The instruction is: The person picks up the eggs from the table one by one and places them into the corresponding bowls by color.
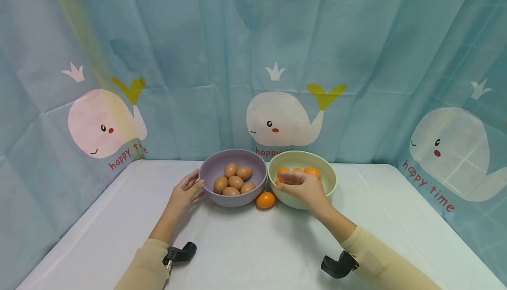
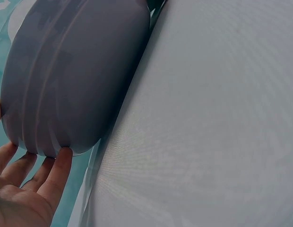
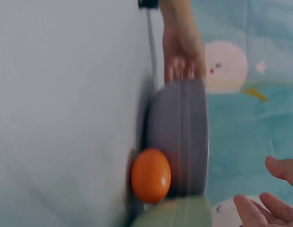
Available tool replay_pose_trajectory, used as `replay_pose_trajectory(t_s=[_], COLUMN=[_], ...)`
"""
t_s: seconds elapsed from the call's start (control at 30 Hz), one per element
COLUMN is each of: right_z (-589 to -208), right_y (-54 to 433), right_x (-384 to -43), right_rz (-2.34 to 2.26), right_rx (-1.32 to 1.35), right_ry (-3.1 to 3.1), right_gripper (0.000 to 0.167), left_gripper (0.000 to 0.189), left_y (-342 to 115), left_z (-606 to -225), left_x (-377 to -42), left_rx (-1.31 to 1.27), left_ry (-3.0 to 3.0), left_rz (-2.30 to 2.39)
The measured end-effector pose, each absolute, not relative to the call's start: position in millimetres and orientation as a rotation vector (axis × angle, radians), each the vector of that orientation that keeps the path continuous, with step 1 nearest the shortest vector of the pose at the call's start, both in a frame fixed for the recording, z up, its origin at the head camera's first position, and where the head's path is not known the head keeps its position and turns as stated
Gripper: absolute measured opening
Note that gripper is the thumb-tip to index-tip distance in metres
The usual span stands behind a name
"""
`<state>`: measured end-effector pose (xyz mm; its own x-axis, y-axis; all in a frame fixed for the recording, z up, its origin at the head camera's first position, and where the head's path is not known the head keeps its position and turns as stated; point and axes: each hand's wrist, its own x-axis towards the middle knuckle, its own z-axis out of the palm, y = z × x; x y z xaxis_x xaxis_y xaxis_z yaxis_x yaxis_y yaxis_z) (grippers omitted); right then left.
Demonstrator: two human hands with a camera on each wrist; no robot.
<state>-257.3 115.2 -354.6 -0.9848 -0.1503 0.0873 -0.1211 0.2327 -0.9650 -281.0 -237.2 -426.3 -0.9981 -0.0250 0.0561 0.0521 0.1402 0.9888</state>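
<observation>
My left hand (image 1: 186, 191) holds the left side of a purple bowl (image 1: 255, 167), thumb at the rim and fingertips against the outer wall, as the left wrist view shows. Several brown eggs (image 1: 236, 181) lie in that bowl. My right hand (image 1: 305, 189) hovers over a light green bowl (image 1: 330, 180), its thumb and fingers apart with nothing between them. Several oranges (image 1: 312, 172) sit inside the green bowl, partly hidden by this hand. One more orange (image 1: 266, 200) rests on the table in front of where the two bowls meet.
A white-covered table (image 1: 245, 255) bears both bowls near its back edge. Behind and beside it hangs a blue curtain (image 1: 178, 52) with printed whales. Each wrist wears a black camera mount (image 1: 339, 264) at the sleeve end.
</observation>
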Motion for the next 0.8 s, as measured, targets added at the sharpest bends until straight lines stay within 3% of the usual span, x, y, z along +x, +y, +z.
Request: replay_pose_trajectory(t_s=[0.3, 0.8], right_z=[-363.4, -384.3], right_y=[107.3, 98.7], right_x=[-230.5, -224.2], right_rz=[-1.911, -1.790], right_rx=[-0.289, -0.238], right_ry=[2.374, 2.409], right_gripper=[0.045, 0.054], left_gripper=[0.065, 0.064], left_y=[-237.6, -237.6], left_z=[-426.1, -426.4], left_x=[-282.0, -281.2], left_rx=[-0.038, -0.066], left_ry=[-2.326, -2.306], left_rz=[-2.020, -2.052])
